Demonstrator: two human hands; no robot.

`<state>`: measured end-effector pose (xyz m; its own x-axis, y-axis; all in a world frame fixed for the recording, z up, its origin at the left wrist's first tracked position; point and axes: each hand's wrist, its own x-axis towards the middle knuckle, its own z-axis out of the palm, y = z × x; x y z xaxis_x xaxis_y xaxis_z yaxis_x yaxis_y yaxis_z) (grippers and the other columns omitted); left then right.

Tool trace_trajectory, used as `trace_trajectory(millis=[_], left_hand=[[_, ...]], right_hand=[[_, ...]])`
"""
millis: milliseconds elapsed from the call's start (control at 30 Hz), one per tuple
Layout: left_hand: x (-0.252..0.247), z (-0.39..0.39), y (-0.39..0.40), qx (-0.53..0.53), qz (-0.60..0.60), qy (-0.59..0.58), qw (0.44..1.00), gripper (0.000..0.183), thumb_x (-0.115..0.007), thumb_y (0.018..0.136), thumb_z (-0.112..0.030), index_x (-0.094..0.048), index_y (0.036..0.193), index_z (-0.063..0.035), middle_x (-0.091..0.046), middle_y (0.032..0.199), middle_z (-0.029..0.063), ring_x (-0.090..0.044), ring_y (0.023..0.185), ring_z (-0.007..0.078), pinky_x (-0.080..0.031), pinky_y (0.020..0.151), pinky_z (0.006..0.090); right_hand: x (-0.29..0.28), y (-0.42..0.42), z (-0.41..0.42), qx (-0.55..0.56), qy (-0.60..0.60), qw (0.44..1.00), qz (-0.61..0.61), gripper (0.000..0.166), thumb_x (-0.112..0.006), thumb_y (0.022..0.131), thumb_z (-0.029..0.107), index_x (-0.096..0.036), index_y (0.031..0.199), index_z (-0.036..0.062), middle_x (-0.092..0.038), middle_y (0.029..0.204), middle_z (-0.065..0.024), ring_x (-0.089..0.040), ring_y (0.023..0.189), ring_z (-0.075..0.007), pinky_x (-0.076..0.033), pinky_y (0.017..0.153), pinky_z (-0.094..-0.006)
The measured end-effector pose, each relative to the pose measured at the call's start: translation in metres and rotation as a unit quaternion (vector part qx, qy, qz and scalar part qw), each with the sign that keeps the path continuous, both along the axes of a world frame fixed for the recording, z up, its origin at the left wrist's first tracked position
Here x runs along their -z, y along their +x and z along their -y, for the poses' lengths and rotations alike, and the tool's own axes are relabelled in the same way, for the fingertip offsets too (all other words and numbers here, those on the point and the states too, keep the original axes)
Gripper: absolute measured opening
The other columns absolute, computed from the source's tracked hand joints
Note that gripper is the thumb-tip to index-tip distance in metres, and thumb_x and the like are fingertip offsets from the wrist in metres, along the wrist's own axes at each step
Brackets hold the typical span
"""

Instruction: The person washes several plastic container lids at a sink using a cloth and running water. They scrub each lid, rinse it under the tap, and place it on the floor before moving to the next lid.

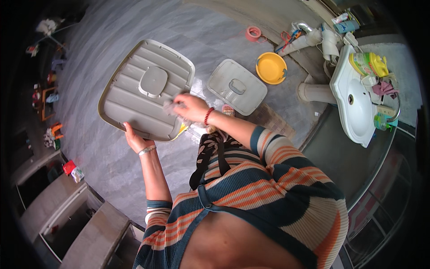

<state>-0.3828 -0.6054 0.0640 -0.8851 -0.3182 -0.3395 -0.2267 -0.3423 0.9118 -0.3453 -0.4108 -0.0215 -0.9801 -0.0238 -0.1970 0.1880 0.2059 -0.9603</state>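
Note:
A large grey ribbed plastic lid (126, 85) with a raised rounded piece in its middle is tilted before me. My left hand (135, 138) grips its near rim, thumb on top and fingers mostly hidden beneath. In my right hand (191, 108) is a crumpled greyish cloth (172, 108), blurred, at the lid's right side. Whether the cloth touches the surface I cannot tell. A bit of something yellow (182, 130) shows at the lid's near right corner. Just right of this lid, a smaller grey plastic lid (218, 80) with a central handle lies on the floor.
A yellow basin (270, 69) and a roll of pink tape or cord (253, 34) are on the grey floor (111, 171). At the right stands a white washbasin (357, 114) with a yellow jug (368, 64) on its edge. A flat brown mat (272, 121) lies near my feet.

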Motion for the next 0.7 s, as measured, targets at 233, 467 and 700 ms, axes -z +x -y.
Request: trace_trajectory(millis=[233,467,700], left_hand=[[0.067,-0.063,-0.068,0.134,0.046,0.051,0.989,0.046,-0.054,0.097,-0.034,-0.048,0.128,-0.0002,-0.057,0.123,0.0101,-0.057,0.111,0.0241,-0.047,0.095,0.0394],[0.089,-0.157,-0.101,0.151,0.123,0.081,0.978,0.049,-0.051,0.097,-0.039,-0.048,0.131,-0.0037,-0.055,0.131,0.0096,-0.053,0.119,0.0273,-0.042,0.102,0.0418],[0.158,-0.228,-0.106,0.135,0.169,0.073,0.974,0.044,-0.056,0.094,-0.037,-0.053,0.126,-0.0057,-0.06,0.125,0.0086,-0.057,0.114,0.0282,-0.043,0.102,0.0439]], right_hand=[[0.086,0.083,-0.166,0.302,0.019,0.948,0.094,0.036,-0.063,0.087,0.036,-0.063,0.102,0.0034,-0.068,0.091,-0.01,-0.065,0.082,-0.0164,-0.051,0.073,-0.0304],[0.13,0.201,-0.29,0.578,-0.095,0.784,0.205,0.06,-0.068,0.083,0.049,-0.064,0.11,-0.0045,-0.064,0.104,-0.0078,-0.062,0.085,-0.0158,-0.049,0.076,-0.0292],[0.23,0.254,-0.364,0.557,-0.253,0.71,0.348,0.048,-0.076,0.072,0.027,-0.063,0.107,-0.004,-0.066,0.092,-0.0117,-0.064,0.075,-0.0226,-0.052,0.064,-0.0369]])
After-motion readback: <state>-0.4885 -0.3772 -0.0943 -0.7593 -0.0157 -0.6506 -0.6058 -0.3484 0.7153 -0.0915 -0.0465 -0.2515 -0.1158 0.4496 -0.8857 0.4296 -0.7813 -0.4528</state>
